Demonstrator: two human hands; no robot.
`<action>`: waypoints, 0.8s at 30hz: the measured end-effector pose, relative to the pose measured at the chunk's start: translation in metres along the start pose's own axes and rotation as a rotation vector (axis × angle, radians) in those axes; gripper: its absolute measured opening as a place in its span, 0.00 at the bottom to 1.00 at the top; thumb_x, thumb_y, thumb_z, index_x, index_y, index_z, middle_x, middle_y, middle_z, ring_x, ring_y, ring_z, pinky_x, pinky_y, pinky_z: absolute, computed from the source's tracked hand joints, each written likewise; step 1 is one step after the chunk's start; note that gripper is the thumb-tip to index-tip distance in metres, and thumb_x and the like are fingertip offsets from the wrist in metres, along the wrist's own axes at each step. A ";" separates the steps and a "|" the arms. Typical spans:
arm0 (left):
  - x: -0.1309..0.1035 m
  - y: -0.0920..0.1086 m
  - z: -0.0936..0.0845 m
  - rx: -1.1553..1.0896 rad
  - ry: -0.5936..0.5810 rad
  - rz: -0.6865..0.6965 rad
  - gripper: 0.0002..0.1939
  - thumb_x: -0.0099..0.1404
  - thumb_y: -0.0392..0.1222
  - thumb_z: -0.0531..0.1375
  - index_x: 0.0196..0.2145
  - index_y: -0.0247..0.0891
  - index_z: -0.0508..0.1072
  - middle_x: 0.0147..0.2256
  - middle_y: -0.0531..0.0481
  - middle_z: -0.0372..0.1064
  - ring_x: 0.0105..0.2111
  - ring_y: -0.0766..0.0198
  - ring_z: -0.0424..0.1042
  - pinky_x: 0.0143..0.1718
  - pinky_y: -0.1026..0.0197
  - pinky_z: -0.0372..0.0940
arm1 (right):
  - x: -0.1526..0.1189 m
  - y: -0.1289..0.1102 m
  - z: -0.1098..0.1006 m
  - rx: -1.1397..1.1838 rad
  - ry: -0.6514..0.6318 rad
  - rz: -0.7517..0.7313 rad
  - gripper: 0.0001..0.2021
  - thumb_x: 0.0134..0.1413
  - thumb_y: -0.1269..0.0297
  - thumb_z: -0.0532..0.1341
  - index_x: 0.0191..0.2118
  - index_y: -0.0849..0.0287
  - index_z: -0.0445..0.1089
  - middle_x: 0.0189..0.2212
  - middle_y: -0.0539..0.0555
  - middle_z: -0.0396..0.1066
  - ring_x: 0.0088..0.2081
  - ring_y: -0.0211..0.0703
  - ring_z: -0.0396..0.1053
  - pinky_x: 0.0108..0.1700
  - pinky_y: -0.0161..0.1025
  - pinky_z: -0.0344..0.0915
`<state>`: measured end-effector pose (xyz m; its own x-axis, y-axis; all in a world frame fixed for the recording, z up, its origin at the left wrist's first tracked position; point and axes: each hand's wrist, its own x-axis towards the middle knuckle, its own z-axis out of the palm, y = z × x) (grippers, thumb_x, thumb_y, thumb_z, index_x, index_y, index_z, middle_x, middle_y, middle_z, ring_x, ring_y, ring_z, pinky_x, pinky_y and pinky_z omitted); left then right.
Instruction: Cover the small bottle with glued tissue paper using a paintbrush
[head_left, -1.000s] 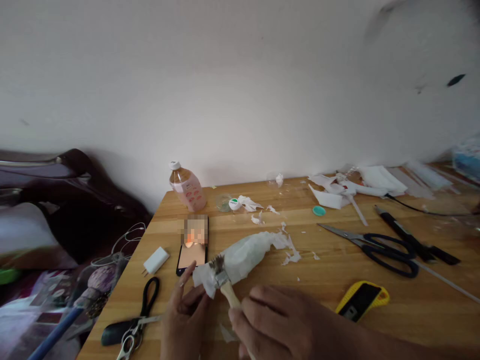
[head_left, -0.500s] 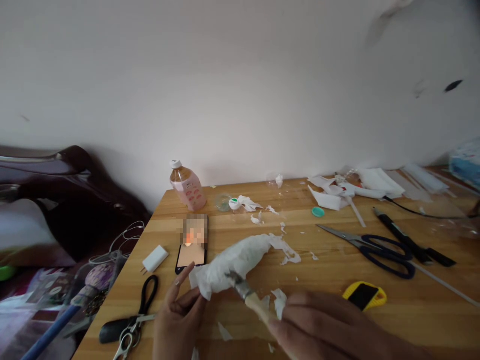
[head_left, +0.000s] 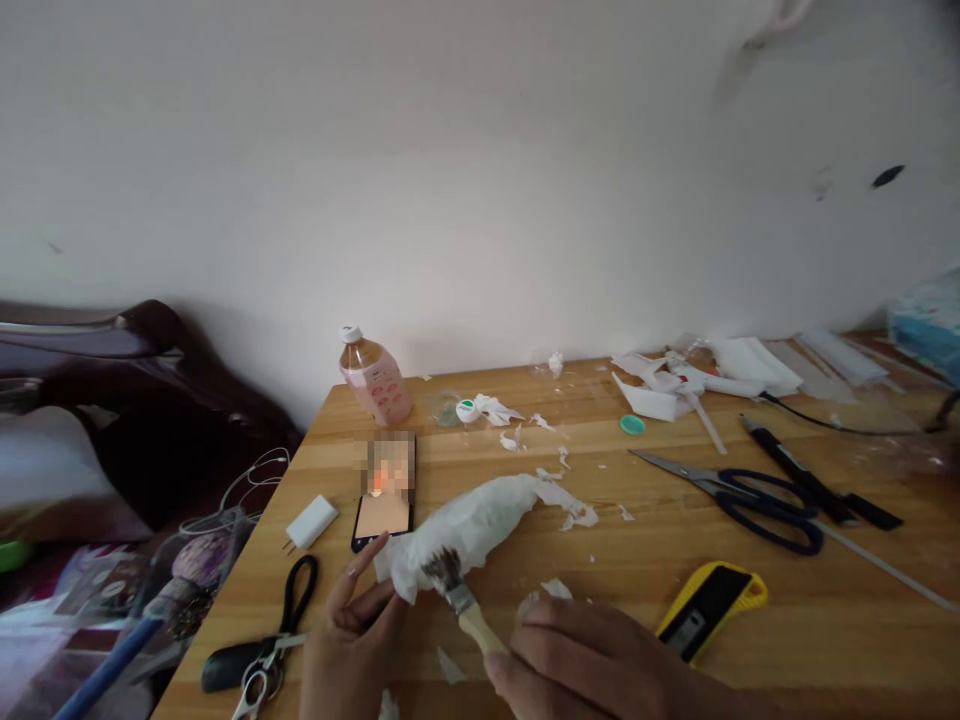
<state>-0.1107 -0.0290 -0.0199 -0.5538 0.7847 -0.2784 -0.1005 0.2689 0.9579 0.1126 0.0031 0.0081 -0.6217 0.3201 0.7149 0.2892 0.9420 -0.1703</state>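
Observation:
A long white shape covered in wet-looking tissue paper (head_left: 484, 515) lies on the wooden table, its torn strands trailing to the right. At its left end, my left hand (head_left: 352, 630) pinches the papery edge, the index finger stretched along it. My right hand (head_left: 585, 655) is closed round the pale wooden handle of a flat paintbrush (head_left: 466, 608). The dark bristles rest against the left part of the white shape. Beyond my left fingers lies a phone (head_left: 385, 500) with its screen lit. Small torn scraps of tissue (head_left: 450, 665) are scattered about.
Behind stand a pink drink bottle (head_left: 377, 380) and a small white-and-green lid (head_left: 467, 410). On the right lie scissors (head_left: 742, 490), a yellow cutter (head_left: 709, 605), a black pen (head_left: 795, 470) and a glue gun (head_left: 720, 383). A white charger (head_left: 311, 520) and keys (head_left: 259, 670) lie left.
My right hand has moved left with the paintbrush, and the bristles now sit nearer the left end of the white shape. More of the yellow cutter shows. My left hand keeps its hold.

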 end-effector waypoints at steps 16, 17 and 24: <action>0.002 -0.001 -0.004 0.013 -0.028 -0.060 0.45 0.43 0.52 0.74 0.57 0.39 0.67 0.29 0.47 0.81 0.40 0.53 0.78 0.38 0.63 0.70 | 0.005 0.027 -0.027 0.107 -0.045 0.066 0.14 0.66 0.70 0.52 0.51 0.68 0.69 0.34 0.56 0.74 0.37 0.41 0.72 0.44 0.37 0.73; 0.002 0.000 -0.003 0.016 -0.032 -0.067 0.44 0.43 0.51 0.73 0.57 0.39 0.67 0.29 0.48 0.81 0.41 0.53 0.78 0.40 0.62 0.70 | -0.002 0.024 -0.021 0.071 -0.021 0.052 0.13 0.66 0.69 0.54 0.50 0.68 0.70 0.34 0.56 0.75 0.38 0.41 0.72 0.44 0.36 0.73; 0.004 0.007 -0.007 0.047 -0.071 -0.118 0.43 0.44 0.44 0.74 0.57 0.40 0.66 0.30 0.48 0.81 0.43 0.51 0.78 0.44 0.59 0.71 | -0.022 0.015 -0.013 0.055 -0.019 0.027 0.11 0.66 0.71 0.53 0.45 0.66 0.72 0.32 0.53 0.76 0.36 0.38 0.74 0.48 0.33 0.72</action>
<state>-0.1191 -0.0278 -0.0138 -0.4801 0.7833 -0.3948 -0.1220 0.3861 0.9144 0.1398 0.0085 -0.0016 -0.6281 0.3466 0.6967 0.2659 0.9370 -0.2265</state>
